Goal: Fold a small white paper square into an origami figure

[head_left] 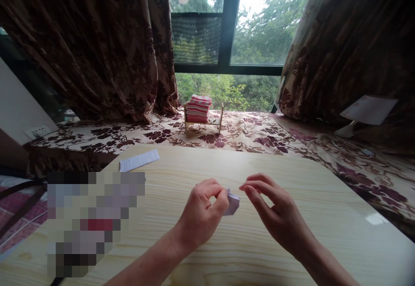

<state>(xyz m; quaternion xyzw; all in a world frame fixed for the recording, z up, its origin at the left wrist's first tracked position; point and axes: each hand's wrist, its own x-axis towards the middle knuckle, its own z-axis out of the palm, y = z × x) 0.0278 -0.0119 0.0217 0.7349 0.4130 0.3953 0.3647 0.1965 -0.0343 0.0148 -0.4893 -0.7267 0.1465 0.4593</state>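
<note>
My left hand hovers over the light wooden table, its fingers curled and pinching a small folded piece of pale lilac paper. Just to the right, my right hand has its fingers stretched out and slightly apart, fingertips close to the paper without gripping it. Much of the paper is hidden behind my left fingers.
A white paper strip lies near the table's far left edge. A blurred patch covers the table's left part. Beyond the table, a floral-covered ledge holds a small wooden rack with striped folded cloths; a white lamp stands at the right.
</note>
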